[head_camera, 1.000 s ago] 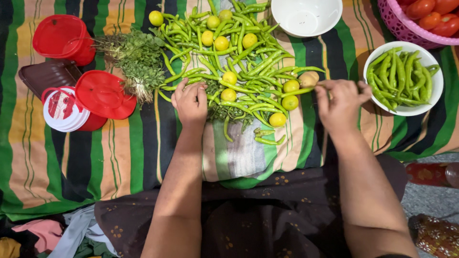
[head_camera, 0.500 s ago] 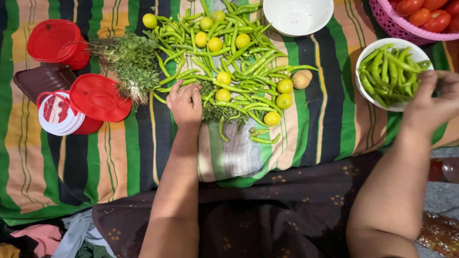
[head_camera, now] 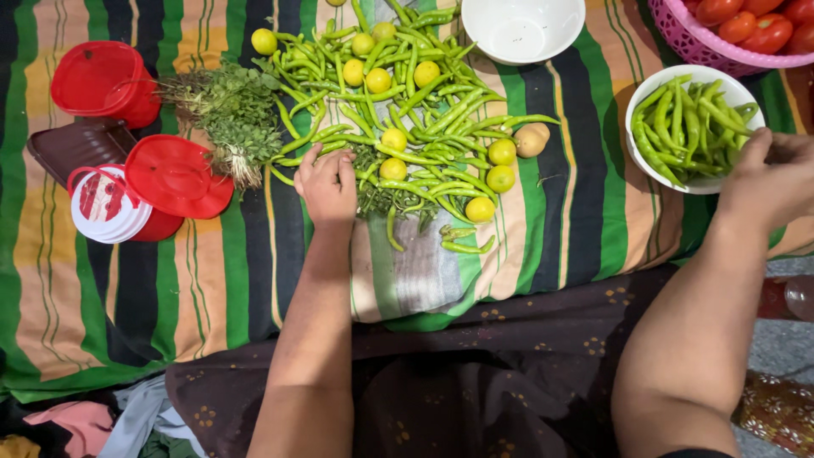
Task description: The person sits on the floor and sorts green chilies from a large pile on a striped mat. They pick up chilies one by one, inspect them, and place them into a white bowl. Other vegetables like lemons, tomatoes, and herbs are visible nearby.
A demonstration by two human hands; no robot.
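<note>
A heap of long green chilies (head_camera: 424,102) with several yellow limes (head_camera: 395,139) among them lies on a striped cloth (head_camera: 212,280). My left hand (head_camera: 329,182) rests at the heap's near left edge, its fingers curled down into the chilies with the tips hidden. A white bowl (head_camera: 670,180) filled with green chilies (head_camera: 691,127) stands at the right. At that bowl's right rim is my right hand (head_camera: 767,182), thumb by the rim, fingers loose, nothing visible in it.
An empty white bowl (head_camera: 523,30) sits at the top, with a pink basket of tomatoes (head_camera: 746,30) to its right. A bunch of green herbs (head_camera: 229,114), red tubs and lids (head_camera: 174,174) and a brown tray (head_camera: 72,144) lie at the left. A small potato (head_camera: 532,140) lies beside the limes.
My right hand, which held a chili near the heap, has swung right to the filled white bowl's rim. My left hand has stayed in place.
</note>
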